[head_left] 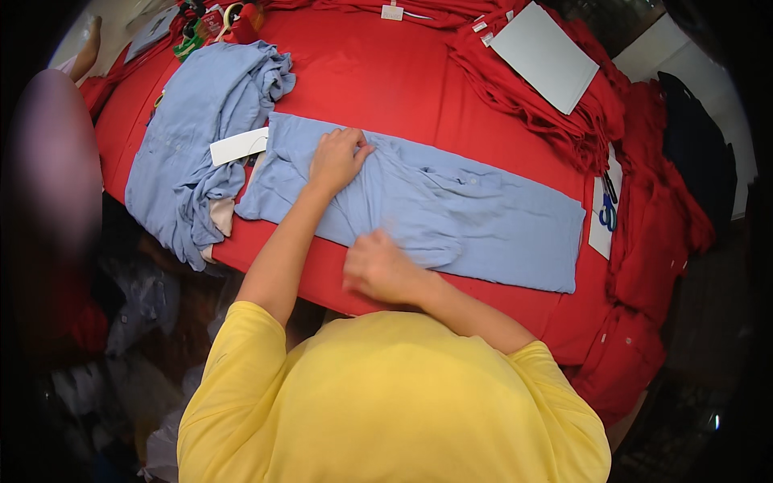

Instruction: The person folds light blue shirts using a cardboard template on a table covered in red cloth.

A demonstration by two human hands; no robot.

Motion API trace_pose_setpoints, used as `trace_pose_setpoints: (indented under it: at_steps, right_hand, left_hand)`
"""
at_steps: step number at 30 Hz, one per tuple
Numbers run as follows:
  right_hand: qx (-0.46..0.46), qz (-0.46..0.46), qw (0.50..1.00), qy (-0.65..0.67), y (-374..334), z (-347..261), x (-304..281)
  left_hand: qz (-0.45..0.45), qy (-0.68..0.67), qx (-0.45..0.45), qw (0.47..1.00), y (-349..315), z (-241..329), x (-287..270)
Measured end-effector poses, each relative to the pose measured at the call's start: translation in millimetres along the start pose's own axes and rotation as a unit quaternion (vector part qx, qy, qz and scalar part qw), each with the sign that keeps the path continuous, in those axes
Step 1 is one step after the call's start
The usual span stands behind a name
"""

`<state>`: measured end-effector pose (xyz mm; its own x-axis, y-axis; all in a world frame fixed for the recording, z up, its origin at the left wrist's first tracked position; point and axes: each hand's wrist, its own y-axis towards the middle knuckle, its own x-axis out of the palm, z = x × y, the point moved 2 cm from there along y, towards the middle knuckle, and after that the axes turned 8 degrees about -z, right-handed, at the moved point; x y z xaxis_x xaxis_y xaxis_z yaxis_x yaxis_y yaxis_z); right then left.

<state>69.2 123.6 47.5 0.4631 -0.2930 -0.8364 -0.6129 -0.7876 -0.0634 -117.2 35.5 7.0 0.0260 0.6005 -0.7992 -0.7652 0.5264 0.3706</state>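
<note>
A light blue garment (507, 233), shirt-like and with small buttons, lies folded into a long strip across the table in front of me. A white card tag (239, 146) hangs at its left end. My left hand (338, 161) rests on the left part of the garment, its fingers curled closed on the cloth, which creases beside them. Nearer to me, my right hand (382, 267) is at the garment's front edge. Motion smears its fingers, so whether they hold cloth is unclear.
A heap of light blue garments (193, 121) lies at the left. Red garments (539, 105) with white sheets (547, 56) on top are piled at the far right. Blue-handled scissors (607, 212) lie on the right. Rolls of tape (233, 20) stand at the far left. Red cloth (370, 60) covers the table.
</note>
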Motion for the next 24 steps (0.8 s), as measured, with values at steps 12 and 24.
trace_pose_setpoints:
  at_steps: [12, 24]
  right_hand:
    - [0.001, -0.073, 0.914, 0.399, -14.8, -40.8, 1.9]
    - [0.274, 0.381, 0.882, 0.041, -119.9, 13.7, -8.6]
  left_hand:
    - [0.001, 0.008, 0.003, 1.000, 2.7, 4.9, -2.5]
    - [-0.051, 0.004, -0.038, 0.998, 7.9, 0.9, -7.8]
